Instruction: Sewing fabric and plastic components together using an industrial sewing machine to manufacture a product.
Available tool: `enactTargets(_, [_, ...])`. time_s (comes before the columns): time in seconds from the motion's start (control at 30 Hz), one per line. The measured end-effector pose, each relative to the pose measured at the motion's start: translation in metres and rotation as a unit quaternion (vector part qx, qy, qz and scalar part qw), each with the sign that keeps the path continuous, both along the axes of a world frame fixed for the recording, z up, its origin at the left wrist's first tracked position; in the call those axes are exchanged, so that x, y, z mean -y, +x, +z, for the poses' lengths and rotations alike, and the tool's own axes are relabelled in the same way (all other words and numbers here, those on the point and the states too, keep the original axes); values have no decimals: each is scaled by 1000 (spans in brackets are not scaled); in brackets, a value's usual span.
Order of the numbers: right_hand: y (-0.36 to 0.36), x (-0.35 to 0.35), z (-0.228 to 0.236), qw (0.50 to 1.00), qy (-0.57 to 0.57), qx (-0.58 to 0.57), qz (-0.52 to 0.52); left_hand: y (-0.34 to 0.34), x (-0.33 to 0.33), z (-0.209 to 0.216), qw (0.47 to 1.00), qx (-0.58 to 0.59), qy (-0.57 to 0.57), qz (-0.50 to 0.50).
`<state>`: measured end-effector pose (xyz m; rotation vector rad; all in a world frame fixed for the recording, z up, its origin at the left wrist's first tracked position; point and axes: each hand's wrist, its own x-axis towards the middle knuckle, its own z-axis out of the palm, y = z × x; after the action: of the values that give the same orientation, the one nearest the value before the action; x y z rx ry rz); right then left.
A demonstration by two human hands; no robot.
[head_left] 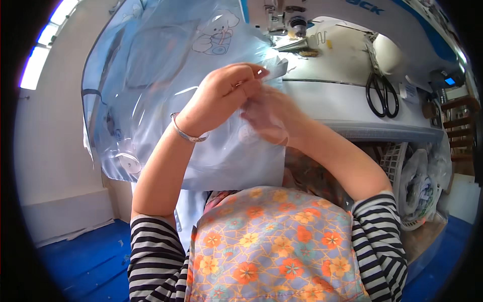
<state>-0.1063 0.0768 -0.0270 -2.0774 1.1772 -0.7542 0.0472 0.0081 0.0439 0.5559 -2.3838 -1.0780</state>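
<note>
A light blue, see-through sheet (161,141) with printed cartoon figures spreads over the left of the work table and hangs down toward my lap. My left hand (226,93), a bracelet at its wrist, is above the sheet with its fingers bent and closed. Its fingertips are beside a raised edge of the sheet under the sewing machine's light; what they pinch is hidden. My right hand (271,113) is close against the left one, lower and to the right. Motion smears its fingers. The white and blue sewing machine (342,12) stands just beyond, its presser foot (297,27) above the bed.
Black-handled scissors (383,95) lie right of the machine bed (342,65). A metal folder attachment (297,46) sits near the needle. Below the table's right edge stands a white plastic basket (395,163) with bagged material. A wall (55,141) rises at the left.
</note>
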Motion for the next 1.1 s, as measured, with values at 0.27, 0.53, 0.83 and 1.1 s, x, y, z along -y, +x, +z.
enactTargets(0.27, [-17,-6,5,927,-198,-227,-223,-5,0,0,997,-57,-46,2])
enactTargets(0.53, [3,44,-12,980,-98,-47,-165,-10,11,11,988,-11,-138,-66])
enactTargets(0.83, [13,68,-65,754,237,611,-46,-53,38,-26,953,52,-295,47])
enactTargets(1.1, [5,66,-41,980,68,176,-65,-55,40,-29,939,171,-292,57])
